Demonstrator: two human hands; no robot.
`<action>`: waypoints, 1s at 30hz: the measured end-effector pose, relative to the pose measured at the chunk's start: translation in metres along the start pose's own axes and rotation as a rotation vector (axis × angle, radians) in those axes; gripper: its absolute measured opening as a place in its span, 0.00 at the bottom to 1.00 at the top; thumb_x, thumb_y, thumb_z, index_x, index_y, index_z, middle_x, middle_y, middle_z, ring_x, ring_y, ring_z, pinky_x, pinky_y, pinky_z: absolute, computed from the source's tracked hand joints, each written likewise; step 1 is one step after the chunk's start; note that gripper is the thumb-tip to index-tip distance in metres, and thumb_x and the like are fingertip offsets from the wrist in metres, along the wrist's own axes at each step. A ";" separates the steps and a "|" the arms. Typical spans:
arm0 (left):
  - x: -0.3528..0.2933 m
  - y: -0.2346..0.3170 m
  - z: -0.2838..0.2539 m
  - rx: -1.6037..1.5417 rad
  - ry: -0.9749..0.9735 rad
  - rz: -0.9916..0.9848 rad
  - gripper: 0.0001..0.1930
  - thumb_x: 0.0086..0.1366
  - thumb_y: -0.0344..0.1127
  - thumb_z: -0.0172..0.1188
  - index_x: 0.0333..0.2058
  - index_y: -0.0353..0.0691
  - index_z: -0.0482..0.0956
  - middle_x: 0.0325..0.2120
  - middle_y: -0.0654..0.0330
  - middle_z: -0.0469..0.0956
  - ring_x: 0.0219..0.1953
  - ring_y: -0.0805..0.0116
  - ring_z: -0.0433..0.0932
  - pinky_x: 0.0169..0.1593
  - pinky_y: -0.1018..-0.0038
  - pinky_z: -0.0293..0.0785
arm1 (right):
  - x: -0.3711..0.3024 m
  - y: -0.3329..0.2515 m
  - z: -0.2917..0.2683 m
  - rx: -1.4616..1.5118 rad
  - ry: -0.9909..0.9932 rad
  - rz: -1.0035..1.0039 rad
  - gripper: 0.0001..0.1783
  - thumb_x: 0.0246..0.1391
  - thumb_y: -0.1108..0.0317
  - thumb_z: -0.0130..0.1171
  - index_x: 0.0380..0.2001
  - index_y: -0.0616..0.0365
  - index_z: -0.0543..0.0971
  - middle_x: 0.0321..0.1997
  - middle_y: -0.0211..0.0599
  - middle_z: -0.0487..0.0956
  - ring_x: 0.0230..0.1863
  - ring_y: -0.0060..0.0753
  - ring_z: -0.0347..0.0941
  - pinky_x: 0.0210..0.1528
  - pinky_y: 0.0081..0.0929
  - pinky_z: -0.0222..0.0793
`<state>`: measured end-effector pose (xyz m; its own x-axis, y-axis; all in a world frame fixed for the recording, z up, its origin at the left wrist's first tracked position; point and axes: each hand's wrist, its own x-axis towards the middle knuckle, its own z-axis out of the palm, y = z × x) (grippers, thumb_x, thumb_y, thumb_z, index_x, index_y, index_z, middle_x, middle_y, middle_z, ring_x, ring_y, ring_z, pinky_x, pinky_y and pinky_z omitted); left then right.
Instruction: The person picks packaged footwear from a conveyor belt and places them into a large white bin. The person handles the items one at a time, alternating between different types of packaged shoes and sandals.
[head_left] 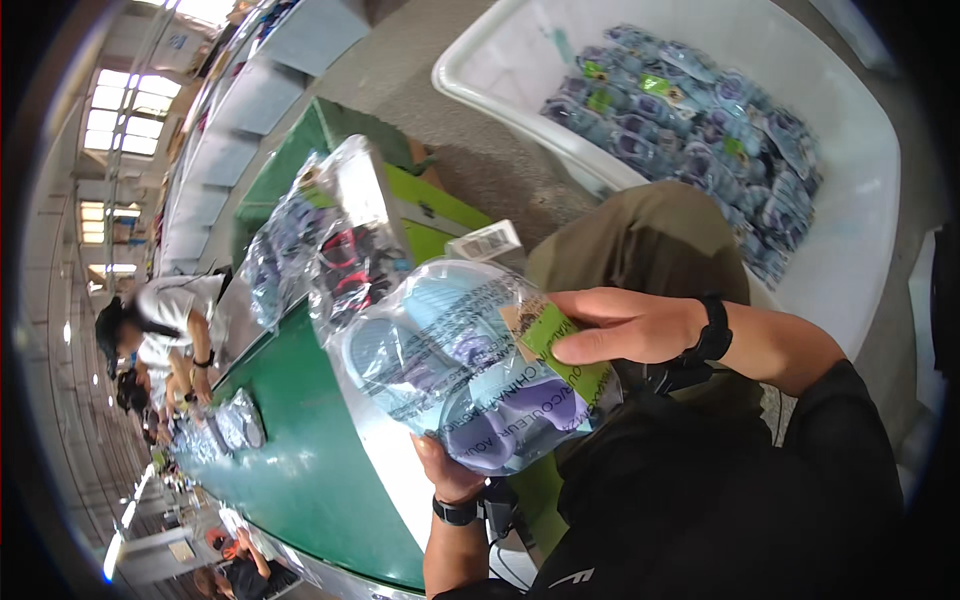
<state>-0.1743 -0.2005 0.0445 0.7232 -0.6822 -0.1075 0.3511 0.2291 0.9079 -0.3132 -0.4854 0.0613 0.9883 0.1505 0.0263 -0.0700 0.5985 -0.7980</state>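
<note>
A clear bag (pixel 415 345) of blue and purple sandals (pixel 545 405) sits between your hands beside the green work surface (pixel 320 470), seemingly supported from two sides to keep its face upward. Your right hand (pixel 645 330) clasps the right edge, thumb over a green label (pixel 565 350); your left hand (pixel 455 475) grips the lower edge, fingers mostly hidden beneath. The bag's upper-left part extends beyond both grips.

Black capital letters are printed in slanting rows on the clear, shiny plastic bag (pixel 462 352), and they pass also over the flat green and brown card label (pixel 545 338). One white rectangular tag (pixel 485 242) carries a black barcode. The black fabric garment (pixel 660 500) shows a small white mark (pixel 572 579).
</note>
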 end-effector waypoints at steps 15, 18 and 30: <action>0.003 0.006 0.090 0.120 0.107 0.098 0.34 0.71 0.53 0.57 0.64 0.32 0.61 0.57 0.49 0.73 0.57 0.56 0.75 0.61 0.58 0.72 | -0.036 -0.019 0.000 -0.466 0.446 0.007 0.36 0.54 0.66 0.68 0.64 0.69 0.69 0.54 0.47 0.80 0.55 0.28 0.77 0.52 0.28 0.78; -0.001 0.005 0.087 0.095 0.096 0.020 0.34 0.72 0.53 0.54 0.65 0.32 0.61 0.58 0.50 0.72 0.59 0.56 0.73 0.62 0.59 0.70 | -0.038 -0.013 -0.001 -0.453 0.518 -0.010 0.34 0.55 0.70 0.64 0.64 0.69 0.69 0.53 0.47 0.81 0.52 0.28 0.78 0.49 0.28 0.79; -0.006 0.003 0.075 0.044 0.086 -0.122 0.42 0.66 0.50 0.66 0.67 0.30 0.55 0.60 0.49 0.69 0.60 0.58 0.72 0.64 0.60 0.68 | -0.048 -0.019 0.004 -0.644 0.497 -0.024 0.33 0.57 0.76 0.53 0.67 0.68 0.64 0.42 0.48 0.84 0.36 0.24 0.79 0.42 0.25 0.76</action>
<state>-0.2222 -0.2479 0.0780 0.7256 -0.6408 -0.2509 0.4148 0.1164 0.9024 -0.3599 -0.5011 0.0775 0.9440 -0.3139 -0.1020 -0.1061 0.0040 -0.9943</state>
